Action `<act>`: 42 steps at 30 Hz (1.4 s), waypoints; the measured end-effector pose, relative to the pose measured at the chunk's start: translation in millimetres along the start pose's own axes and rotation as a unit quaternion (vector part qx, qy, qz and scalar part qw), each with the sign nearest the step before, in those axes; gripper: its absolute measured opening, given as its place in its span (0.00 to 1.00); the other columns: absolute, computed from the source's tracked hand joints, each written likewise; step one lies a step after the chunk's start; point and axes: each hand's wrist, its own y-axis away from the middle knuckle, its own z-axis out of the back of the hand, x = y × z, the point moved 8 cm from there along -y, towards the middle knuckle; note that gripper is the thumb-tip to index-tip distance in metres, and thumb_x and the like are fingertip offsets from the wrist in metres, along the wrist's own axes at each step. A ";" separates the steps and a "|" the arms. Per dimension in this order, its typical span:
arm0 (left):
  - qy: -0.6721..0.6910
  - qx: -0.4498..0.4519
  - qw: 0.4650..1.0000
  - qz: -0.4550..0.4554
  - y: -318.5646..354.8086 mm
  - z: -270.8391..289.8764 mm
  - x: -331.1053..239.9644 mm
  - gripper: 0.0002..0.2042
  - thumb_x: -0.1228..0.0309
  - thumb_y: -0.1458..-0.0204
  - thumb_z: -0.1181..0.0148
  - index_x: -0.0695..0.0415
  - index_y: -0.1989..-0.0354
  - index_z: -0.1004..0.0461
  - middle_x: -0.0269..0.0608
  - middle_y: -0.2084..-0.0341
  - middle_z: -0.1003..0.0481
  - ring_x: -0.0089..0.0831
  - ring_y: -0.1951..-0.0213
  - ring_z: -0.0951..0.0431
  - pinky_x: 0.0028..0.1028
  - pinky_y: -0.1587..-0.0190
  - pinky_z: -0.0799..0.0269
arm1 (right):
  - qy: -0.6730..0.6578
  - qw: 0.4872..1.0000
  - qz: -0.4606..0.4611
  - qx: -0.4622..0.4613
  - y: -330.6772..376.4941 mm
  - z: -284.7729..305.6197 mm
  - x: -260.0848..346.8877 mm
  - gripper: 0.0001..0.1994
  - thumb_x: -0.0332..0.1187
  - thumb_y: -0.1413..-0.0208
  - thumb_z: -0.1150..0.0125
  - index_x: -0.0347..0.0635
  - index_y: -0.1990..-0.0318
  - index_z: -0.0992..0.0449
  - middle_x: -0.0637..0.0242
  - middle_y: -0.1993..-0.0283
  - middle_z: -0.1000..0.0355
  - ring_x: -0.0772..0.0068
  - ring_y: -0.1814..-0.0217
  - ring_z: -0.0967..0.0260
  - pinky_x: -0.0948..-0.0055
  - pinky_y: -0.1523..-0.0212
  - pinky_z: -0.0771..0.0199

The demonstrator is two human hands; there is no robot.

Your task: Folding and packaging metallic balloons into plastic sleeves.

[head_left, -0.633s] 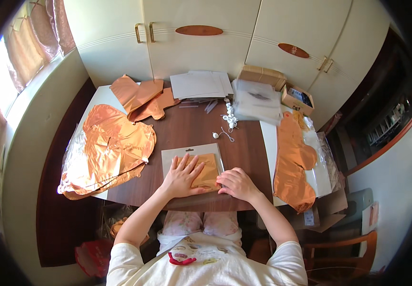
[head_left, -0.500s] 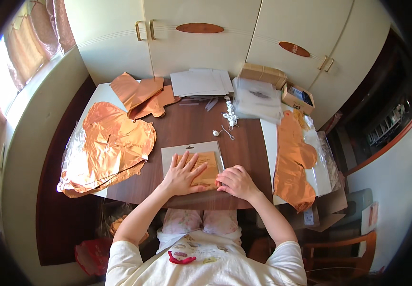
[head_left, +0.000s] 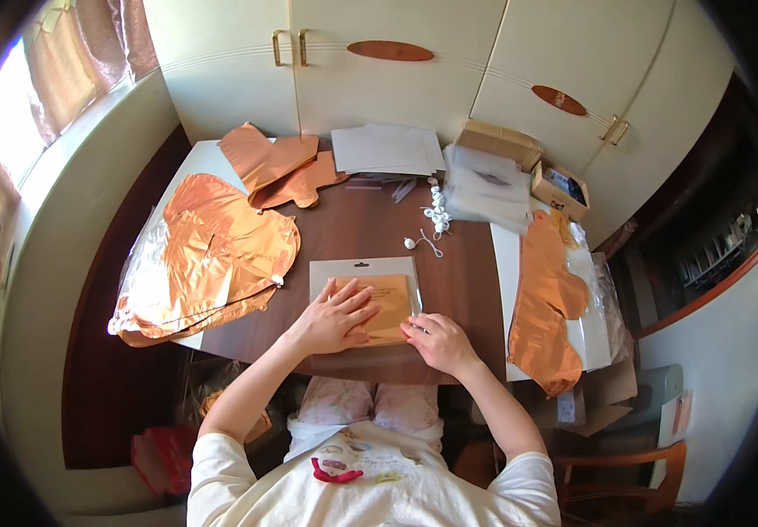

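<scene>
In front of me on the table lies a flat clear plastic bag [head_left: 318,277] with a hang hole, holding a grey-white card and a folded orange foil balloon [head_left: 387,303]. My left hand [head_left: 333,321] rests palm down on the bag's left half, fingers stretched over the folded foil. At the bag's lower right edge, my right hand [head_left: 438,341] is closed, thumb and fingertips pinching the plastic edge. Part of the bag's lower left is hidden under my left hand.
Large orange foil balloons [head_left: 221,250] are spread at left, more foil pieces [head_left: 278,167] behind. White cards [head_left: 387,149], clear bags [head_left: 484,189] and a small cardboard box [head_left: 560,189] stand at the back. White balls with strings [head_left: 438,211] lie mid-table; another orange balloon [head_left: 547,299] lies right.
My left hand's fingers have drawn closer together and the hand sits slightly further left on the bag. My right hand still works at the right edge. The whole view has shifted a little.
</scene>
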 end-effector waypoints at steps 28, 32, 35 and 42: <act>-0.012 -0.044 0.998 0.038 8.4 -12.5 12.1 0.30 0.46 0.43 0.60 0.47 0.35 0.46 0.45 0.36 0.46 0.41 0.34 0.49 0.46 0.34 0.59 | -0.087 0.991 -0.083 0.054 -40.1 -78.0 121.2 0.08 0.32 0.52 0.40 0.41 0.66 0.29 0.61 0.66 0.35 0.61 0.60 0.36 0.64 0.58 0.35; -0.025 -0.050 0.998 0.041 10.6 -15.4 15.4 0.28 0.48 0.41 0.63 0.47 0.35 0.46 0.43 0.36 0.46 0.40 0.34 0.49 0.45 0.34 0.59 | -0.060 0.993 -0.099 0.021 -45.5 -78.9 125.8 0.07 0.33 0.51 0.40 0.42 0.67 0.30 0.62 0.67 0.35 0.61 0.62 0.35 0.64 0.60 0.34; -0.014 -0.078 0.996 0.037 9.8 -13.4 14.7 0.26 0.48 0.41 0.63 0.46 0.37 0.41 0.41 0.37 0.42 0.39 0.34 0.47 0.45 0.35 0.55 | -0.052 0.992 -0.114 0.011 -45.6 -76.1 126.5 0.08 0.34 0.51 0.40 0.42 0.67 0.30 0.62 0.68 0.35 0.61 0.64 0.34 0.64 0.63 0.33; -0.036 -0.087 0.995 0.033 9.5 -14.5 14.4 0.27 0.48 0.41 0.62 0.46 0.37 0.41 0.41 0.37 0.42 0.39 0.35 0.46 0.45 0.35 0.55 | -0.060 0.991 -0.123 -0.005 -48.8 -74.1 123.4 0.06 0.33 0.50 0.41 0.42 0.70 0.30 0.63 0.71 0.34 0.61 0.68 0.33 0.64 0.65 0.32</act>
